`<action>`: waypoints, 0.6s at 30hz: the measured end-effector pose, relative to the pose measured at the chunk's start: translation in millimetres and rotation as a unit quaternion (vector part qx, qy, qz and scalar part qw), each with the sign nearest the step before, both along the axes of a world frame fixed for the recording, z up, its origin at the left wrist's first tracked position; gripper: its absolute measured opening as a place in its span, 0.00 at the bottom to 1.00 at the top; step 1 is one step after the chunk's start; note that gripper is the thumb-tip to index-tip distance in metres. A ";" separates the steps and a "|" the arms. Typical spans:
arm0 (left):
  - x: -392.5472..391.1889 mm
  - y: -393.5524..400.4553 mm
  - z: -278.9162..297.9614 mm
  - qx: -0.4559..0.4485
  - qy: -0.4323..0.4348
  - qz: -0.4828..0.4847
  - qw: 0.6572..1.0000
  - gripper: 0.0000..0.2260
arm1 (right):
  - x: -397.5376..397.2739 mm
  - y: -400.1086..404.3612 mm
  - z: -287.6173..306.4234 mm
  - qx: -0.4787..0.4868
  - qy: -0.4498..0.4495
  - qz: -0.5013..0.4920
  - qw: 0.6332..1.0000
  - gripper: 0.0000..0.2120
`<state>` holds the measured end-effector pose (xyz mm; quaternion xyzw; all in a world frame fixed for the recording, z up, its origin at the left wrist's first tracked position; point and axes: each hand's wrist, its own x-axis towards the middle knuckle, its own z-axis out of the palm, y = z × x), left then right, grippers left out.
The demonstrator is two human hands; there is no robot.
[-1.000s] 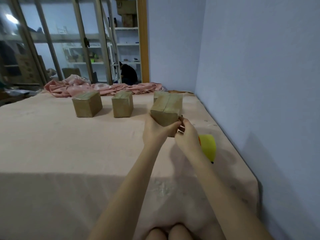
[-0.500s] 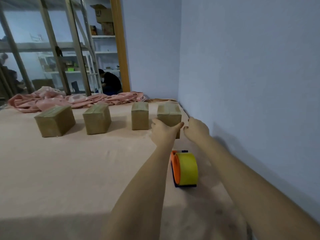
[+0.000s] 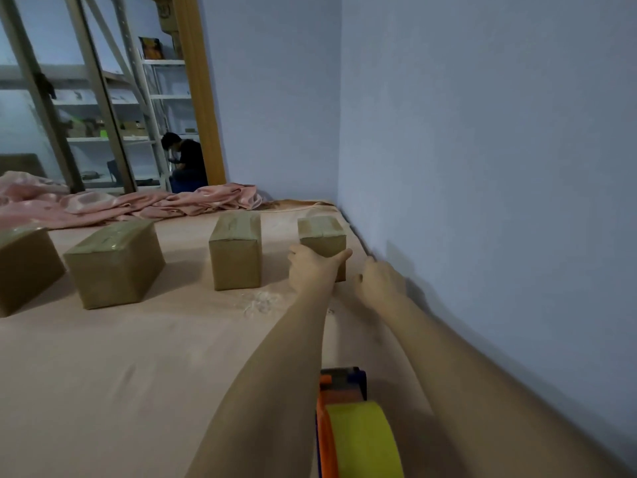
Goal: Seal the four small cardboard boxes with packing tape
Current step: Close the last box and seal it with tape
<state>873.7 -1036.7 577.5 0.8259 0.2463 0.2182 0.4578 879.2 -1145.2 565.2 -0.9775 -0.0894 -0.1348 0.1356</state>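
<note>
Head view: nearest us, the tape dispenser with its yellow roll lies on the pink cloth-covered table, between our forearms, untouched. Farther out, our left hand cups the front of the rightmost box, thumb and fingers spread around its near face. Our right hand hovers just beside that box, loosely curled, holding nothing, close to the wall. Three more boxes sit in a row leftward: middle box, larger box, edge box. Beyond them, bunched pink fabric.
</note>
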 end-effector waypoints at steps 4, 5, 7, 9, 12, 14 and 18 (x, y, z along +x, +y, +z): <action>35.8 10.3 -12.9 0.011 -0.007 0.017 1.000 0.41 | 32.2 13.7 -18.5 0.003 0.006 0.005 1.000 0.12; 43.1 12.8 -16.7 0.005 -0.008 0.020 1.000 0.41 | 38.4 15.5 -22.9 -0.004 0.000 0.005 1.000 0.12; 54.4 15.9 -24.0 0.001 -0.009 0.019 1.000 0.43 | 46.8 18.5 -31.3 -0.011 -0.006 0.003 1.000 0.12; 62.4 17.2 -29.3 -0.001 -0.013 0.014 1.000 0.43 | 51.3 20.8 -39.6 -0.012 -0.003 0.003 1.000 0.12; 64.5 17.9 -29.8 -0.029 -0.020 0.000 0.999 0.45 | 49.8 21.3 -43.6 -0.016 -0.005 0.003 1.000 0.13; 60.9 21.7 -26.3 -0.045 -0.006 -0.018 0.999 0.51 | 44.0 20.0 -40.1 -0.014 -0.007 0.013 1.000 0.14; 36.0 30.5 -14.3 -0.020 0.056 -0.038 0.998 0.47 | 22.7 18.8 -20.8 -0.003 0.027 0.003 1.000 0.14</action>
